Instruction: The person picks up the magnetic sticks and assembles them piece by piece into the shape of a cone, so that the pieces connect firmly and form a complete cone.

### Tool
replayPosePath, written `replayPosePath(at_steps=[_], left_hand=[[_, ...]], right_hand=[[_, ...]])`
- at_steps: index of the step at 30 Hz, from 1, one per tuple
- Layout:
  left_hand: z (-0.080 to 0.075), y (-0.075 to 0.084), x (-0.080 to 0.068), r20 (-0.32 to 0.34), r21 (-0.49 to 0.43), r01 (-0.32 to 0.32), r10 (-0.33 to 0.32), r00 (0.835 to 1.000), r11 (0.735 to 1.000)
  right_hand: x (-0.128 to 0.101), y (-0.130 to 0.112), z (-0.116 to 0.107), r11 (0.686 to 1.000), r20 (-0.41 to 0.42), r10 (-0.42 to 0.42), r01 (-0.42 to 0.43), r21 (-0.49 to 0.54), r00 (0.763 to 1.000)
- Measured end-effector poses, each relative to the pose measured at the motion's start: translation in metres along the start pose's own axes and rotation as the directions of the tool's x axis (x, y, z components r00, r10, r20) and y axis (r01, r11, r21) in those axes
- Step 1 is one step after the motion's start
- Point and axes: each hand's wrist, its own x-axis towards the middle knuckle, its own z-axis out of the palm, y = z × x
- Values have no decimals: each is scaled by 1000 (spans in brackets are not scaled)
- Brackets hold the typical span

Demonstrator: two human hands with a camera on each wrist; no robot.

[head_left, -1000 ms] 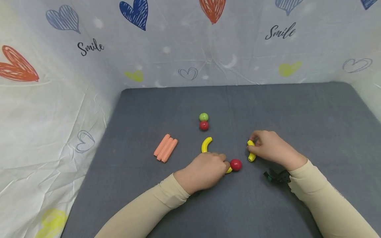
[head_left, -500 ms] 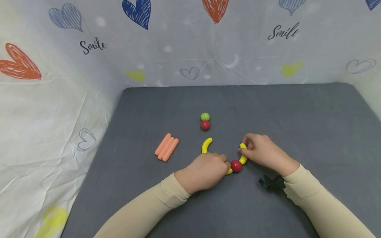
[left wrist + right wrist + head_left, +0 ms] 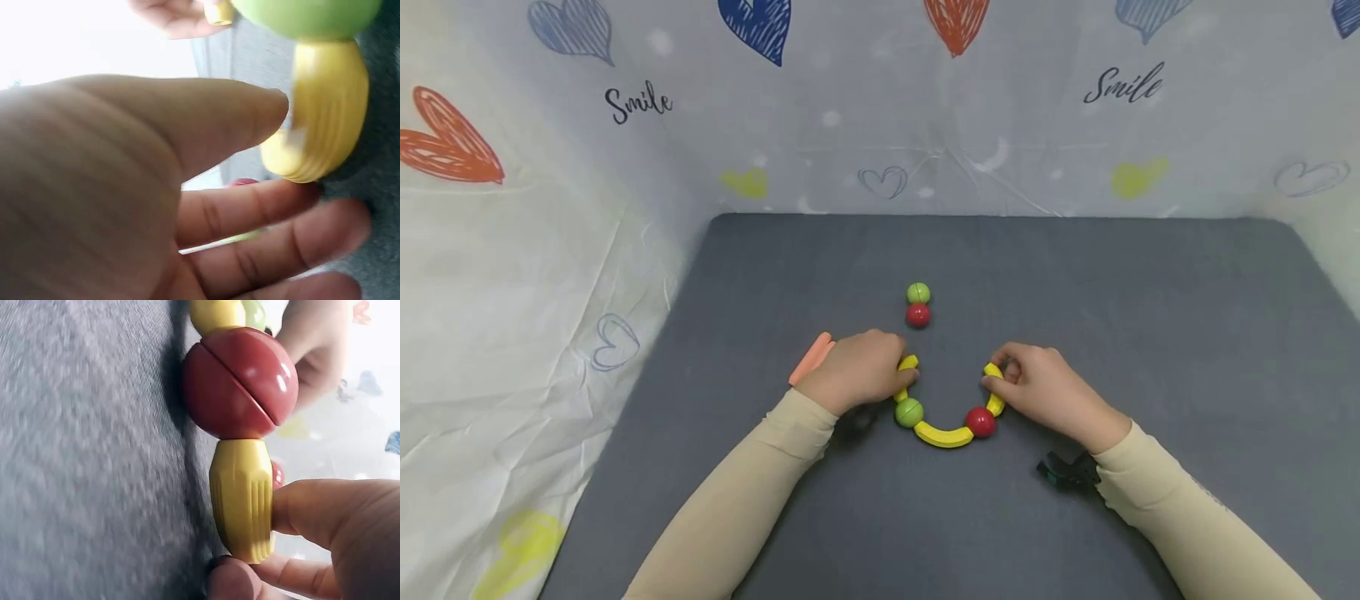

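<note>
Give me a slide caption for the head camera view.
Both hands hold the ends of a U-shaped chain of yellow curves and balls.

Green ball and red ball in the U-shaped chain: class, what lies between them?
In the head view, a yellow curved piece lies between the green ball and the red ball, touching both at the bottom of the U.
</note>
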Motion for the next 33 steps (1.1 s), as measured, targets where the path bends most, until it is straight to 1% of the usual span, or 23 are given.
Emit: replayPosePath(at_steps=[3,7,15,17,21,27,30,33], left_hand=[[0,-4,5,31,-53,-10,11,999,999],[1,-5,10,61,-83,-29,34,998,996],[3,-7,15,89,-126,-76,88,992,989],[4,-7,15,96,-141,-81,95,991,987],[6,-11,15,103,-156,-73,90,991,985],[10,-17,19,84,-165,-69,84,993,984],[12,-19,21,84,-167,-72,87,993,983],[14,-18,22,87,-163,-69,84,993,984]], right_hand=[[2,-3,5,1000,-12,-19,19,8,1000],[4,-6,9,999,-9,-33,33,8,999],[14,-12,11,996,48,-85,86,-1,995],[17,-13,12,995,63,-101,102,-5,993],[23,-18,11,989,95,-143,146,-36,985],[43,-32,-5,971,146,-180,199,-133,973],[58,-41,-11,964,142,-194,216,-155,971],[72,-50,-14,948,138,-228,252,-194,964]])
